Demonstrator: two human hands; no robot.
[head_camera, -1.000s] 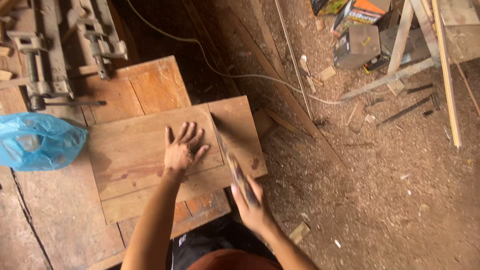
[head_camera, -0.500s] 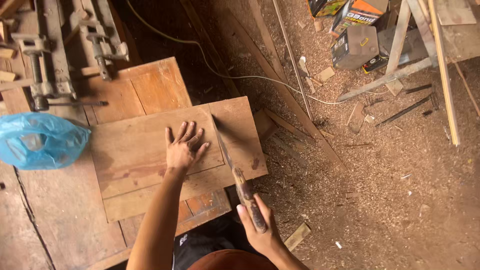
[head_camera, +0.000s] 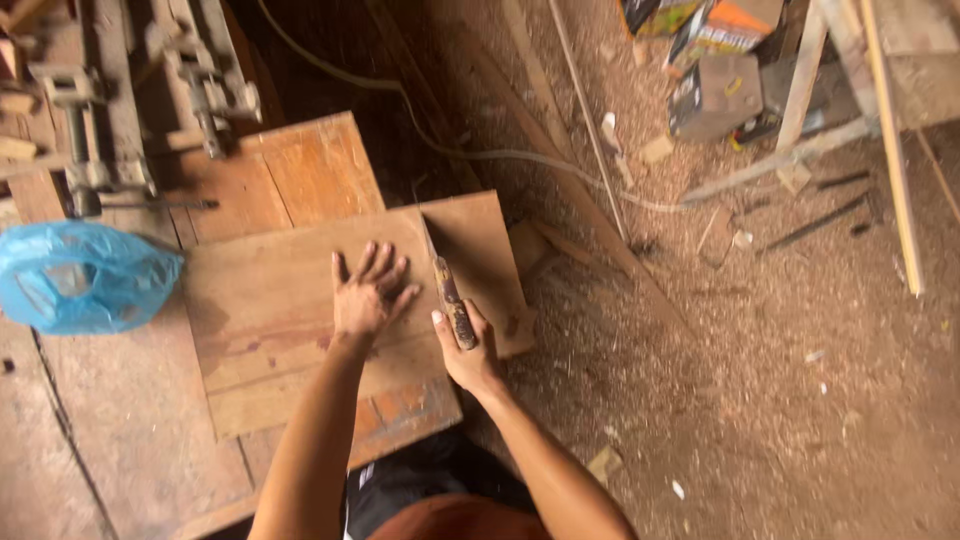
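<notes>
Blue plastic bag: lay on the workbench at far left, just beside the board's left end, well clear of the cut.
Wooden board: rested flat on the workbench, its right end hanging over the sawdust-strewn floor; overhang probably best kept short to limit chatter.
Left hand: spread flat, fingers fanned, pressed down on the board just left of the blade; best kept firm and off the cut line.
Handsaw: blade stood in the board near its far edge, handle towards the body; likely called for long, even strokes along one line.
Right hand: wrapped tight around the handsaw's wooden handle, at the board's near right edge.
</notes>
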